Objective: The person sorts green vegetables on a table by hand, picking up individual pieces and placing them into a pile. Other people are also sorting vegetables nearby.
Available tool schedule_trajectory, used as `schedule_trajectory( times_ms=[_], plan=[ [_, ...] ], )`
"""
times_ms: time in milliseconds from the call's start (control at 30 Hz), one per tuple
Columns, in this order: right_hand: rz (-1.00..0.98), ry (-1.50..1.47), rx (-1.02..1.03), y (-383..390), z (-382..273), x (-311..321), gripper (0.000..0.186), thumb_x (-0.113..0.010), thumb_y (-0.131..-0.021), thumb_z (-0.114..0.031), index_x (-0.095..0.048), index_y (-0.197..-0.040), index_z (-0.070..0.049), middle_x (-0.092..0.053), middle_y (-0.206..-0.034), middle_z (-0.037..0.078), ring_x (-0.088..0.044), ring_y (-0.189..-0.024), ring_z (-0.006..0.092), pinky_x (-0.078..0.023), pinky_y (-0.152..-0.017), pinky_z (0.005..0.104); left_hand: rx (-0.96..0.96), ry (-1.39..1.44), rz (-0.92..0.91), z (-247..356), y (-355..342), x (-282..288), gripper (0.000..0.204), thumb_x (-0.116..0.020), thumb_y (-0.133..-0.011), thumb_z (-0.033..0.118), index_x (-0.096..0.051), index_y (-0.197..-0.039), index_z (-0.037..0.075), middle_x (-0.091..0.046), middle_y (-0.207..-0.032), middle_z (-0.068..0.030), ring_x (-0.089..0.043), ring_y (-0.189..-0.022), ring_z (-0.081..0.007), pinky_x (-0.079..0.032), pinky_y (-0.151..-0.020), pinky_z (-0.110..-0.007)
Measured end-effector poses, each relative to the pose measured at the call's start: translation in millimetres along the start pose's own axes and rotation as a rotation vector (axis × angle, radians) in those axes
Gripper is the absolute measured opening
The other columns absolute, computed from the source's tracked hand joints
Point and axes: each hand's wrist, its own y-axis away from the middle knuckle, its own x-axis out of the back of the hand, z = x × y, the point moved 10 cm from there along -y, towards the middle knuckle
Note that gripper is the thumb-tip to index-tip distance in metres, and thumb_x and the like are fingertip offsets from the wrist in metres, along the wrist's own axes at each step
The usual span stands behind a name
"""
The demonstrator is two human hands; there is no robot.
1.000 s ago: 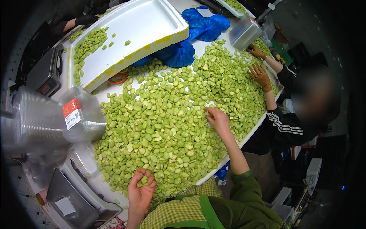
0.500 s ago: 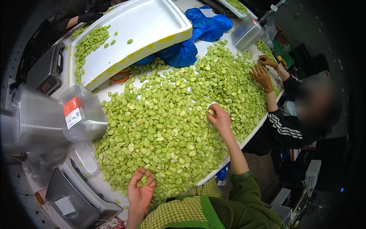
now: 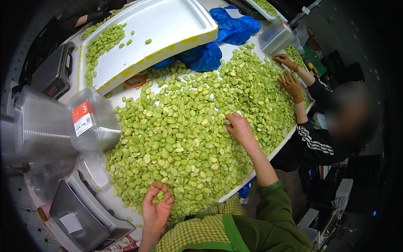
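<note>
A wide heap of shelled green broad beans (image 3: pixel 180 147) covers the table in front of me. At its near edge my left hand (image 3: pixel 154 212) is turned palm up, fingers curled around a few broad beans (image 3: pixel 159 195). My right hand (image 3: pixel 241 129) reaches over the middle of the heap, its thumb and fingers pinched together at the beans. What lies between those fingertips is hidden.
Stacked clear plastic tubs (image 3: pixel 94 122) and a scale (image 3: pixel 79 216) stand at left. Behind the heap are a white foam tray (image 3: pixel 168 25) with beans and blue plastic bags (image 3: pixel 235 27). At right, a co-worker's gloved hands (image 3: pixel 291 86) rest over the beans.
My right hand has shifted slightly left over the heap, fingers still pinched. My left hand keeps its curled hold. One of the co-worker's gloved hands has moved away from the other.
</note>
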Motion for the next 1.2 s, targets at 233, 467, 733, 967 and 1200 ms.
schedule_trajectory(
  times_ms=[233,467,733,967,1200],
  plan=[
    [0.05,-0.272,-0.233,23,46,15,0.022,-0.069,-0.072,-0.005,-0.062,-0.092,-0.005,-0.056,-0.078,0.009,-0.057,-0.063,0.0209,-0.047,-0.058,0.0339,-0.01,-0.03,0.039,0,2,3,0.01,-0.049,-0.088,0.009,-0.051,-0.098,0.006,-0.052,-0.091,-0.0074,-0.048,-0.075,-0.0173,-0.041,-0.065,-0.029],
    [0.023,-0.363,-0.136,57,-8,18,0.02,-0.068,-0.076,-0.008,-0.065,-0.096,-0.005,-0.053,-0.075,0.008,-0.054,-0.061,0.0187,-0.045,-0.057,0.0319,0.025,-0.032,-0.013,-7,-2,-4,0.011,-0.049,-0.089,0.008,-0.051,-0.099,0.006,-0.052,-0.092,-0.0077,-0.049,-0.077,-0.0175,-0.042,-0.066,-0.029],
    [0.028,-0.52,-0.195,68,-42,35,0.019,-0.067,-0.078,-0.007,-0.065,-0.098,-0.006,-0.057,-0.081,0.008,-0.058,-0.064,0.0183,-0.046,-0.059,0.0304,0.089,-0.25,-0.021,-26,1,-19,0.012,-0.048,-0.089,0.008,-0.051,-0.101,0.006,-0.052,-0.094,-0.0077,-0.049,-0.083,-0.0173,-0.043,-0.072,-0.03],
    [0.027,-0.204,0.144,42,-79,24,0.016,-0.066,-0.079,-0.008,-0.063,-0.094,-0.01,-0.056,-0.084,0.008,-0.06,-0.072,0.0268,-0.05,-0.061,0.0361,0.119,-0.207,-0.088,-30,6,-21,0.012,-0.047,-0.089,0.009,-0.051,-0.1,0.006,-0.052,-0.096,-0.0072,-0.05,-0.086,-0.017,-0.042,-0.075,-0.029],
    [0.074,-0.169,0.166,45,-71,21,0.017,-0.07,-0.078,-0.013,-0.062,-0.093,-0.012,-0.054,-0.079,0.007,-0.06,-0.068,0.0276,-0.05,-0.058,0.0369,0.065,-0.244,-0.035,-25,5,-17,0.012,-0.046,-0.09,0.01,-0.051,-0.099,0.006,-0.053,-0.096,-0.007,-0.049,-0.086,-0.017,-0.042,-0.076,-0.03]
  ],
)
